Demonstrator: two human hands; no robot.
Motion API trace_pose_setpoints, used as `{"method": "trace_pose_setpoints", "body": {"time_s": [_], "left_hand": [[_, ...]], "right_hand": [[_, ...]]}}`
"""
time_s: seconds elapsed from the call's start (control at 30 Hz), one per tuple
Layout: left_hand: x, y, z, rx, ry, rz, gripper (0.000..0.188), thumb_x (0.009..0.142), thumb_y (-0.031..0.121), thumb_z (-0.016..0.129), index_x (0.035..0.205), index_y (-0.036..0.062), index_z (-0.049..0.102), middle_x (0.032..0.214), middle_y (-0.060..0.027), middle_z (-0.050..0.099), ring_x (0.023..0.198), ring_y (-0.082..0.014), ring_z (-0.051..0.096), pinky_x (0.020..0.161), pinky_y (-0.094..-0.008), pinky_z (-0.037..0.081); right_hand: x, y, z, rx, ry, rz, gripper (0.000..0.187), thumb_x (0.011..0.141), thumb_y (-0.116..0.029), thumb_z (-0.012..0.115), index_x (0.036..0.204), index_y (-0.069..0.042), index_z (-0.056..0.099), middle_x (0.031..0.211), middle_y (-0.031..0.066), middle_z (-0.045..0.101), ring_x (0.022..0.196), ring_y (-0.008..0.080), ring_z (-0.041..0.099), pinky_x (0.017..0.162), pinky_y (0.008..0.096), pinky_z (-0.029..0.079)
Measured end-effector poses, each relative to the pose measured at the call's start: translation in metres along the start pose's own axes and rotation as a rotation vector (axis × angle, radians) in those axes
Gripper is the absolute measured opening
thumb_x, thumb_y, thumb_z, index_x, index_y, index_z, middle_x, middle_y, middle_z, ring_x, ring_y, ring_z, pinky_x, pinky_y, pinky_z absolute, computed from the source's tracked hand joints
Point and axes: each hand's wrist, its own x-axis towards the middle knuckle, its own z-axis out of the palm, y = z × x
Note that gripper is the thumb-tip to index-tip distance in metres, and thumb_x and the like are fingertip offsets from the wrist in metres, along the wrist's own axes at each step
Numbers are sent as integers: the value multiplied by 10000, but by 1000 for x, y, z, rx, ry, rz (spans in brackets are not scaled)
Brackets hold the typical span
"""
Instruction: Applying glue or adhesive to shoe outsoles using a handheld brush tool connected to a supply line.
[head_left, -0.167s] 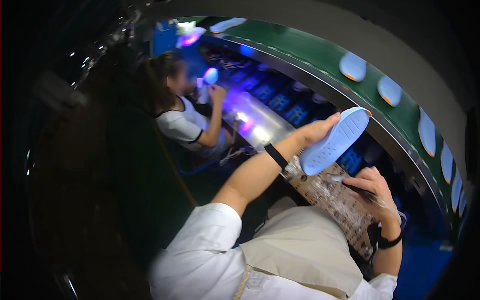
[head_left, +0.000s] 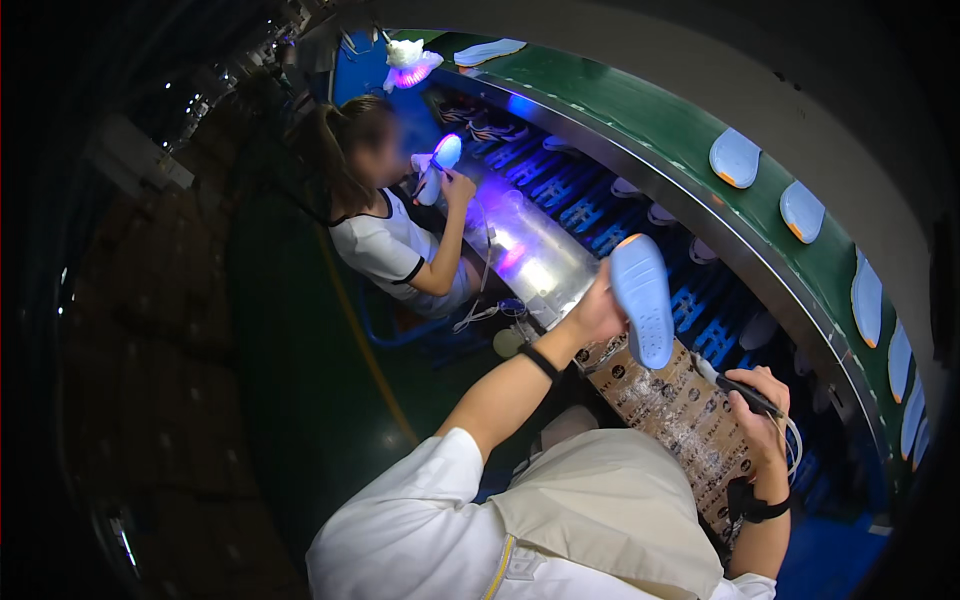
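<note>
My left hand is closed on a light-blue shoe sole, gripping its side edge. The sole stands nearly upright, with an orange patch at its top end and small dimples near the lower end. In my right hand is a brush-like tool with a black handle and a pale tip. A thin pale tube or cord loops from the tool beside my wrist. The tip points toward the sole but is apart from it. Both hands are above a bench top covered in printed brown tape.
A green conveyor belt carrying several blue soles curves along the far and right side. Below its metal edge is a rack of blue holders with shoe parts. At left a seated co-worker holds another sole under purple light beside a metal bench.
The sole has turned more upright, its orange end swinging left, and sits slightly lower. The view has shifted a little. Both hands keep their holds.
</note>
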Motion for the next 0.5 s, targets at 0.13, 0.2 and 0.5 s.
{"method": "trace_pose_setpoints", "body": {"time_s": [0.13, 0.2, 0.5], "left_hand": [[-89, -26, -76, -91, 293, -485, 1056, 887, 909, 292, 1572, 113, 407, 1515, -246, 503, 1380, -518, 472, 1103, -659, 389], [-115, -45, -96, -167, 292, -634, 1107, 861, 934, 303, 1593, 107, 373, 1511, -314, 482, 1367, -554, 473, 1062, -692, 408], [-99, -116, -63, -454, 112, -518, 710, 1026, 543, 366, 1506, 30, 466, 1343, -282, 603, 1182, -470, 632, 923, -621, 546]], "right_hand": [[-22, 22, 17, 257, 178, 376, 222, 853, -132, 718, 1032, -2, 743, 856, 19, 698, 785, 74, 592, 705, 236, 465], [-23, 31, 26, 263, 179, 396, 230, 851, -136, 718, 1036, -1, 743, 853, 20, 697, 780, 75, 589, 705, 239, 464], [-4, 32, 66, 294, 152, 400, 193, 864, -116, 685, 1013, -18, 761, 847, 29, 715, 785, 99, 617, 726, 272, 501]]}}
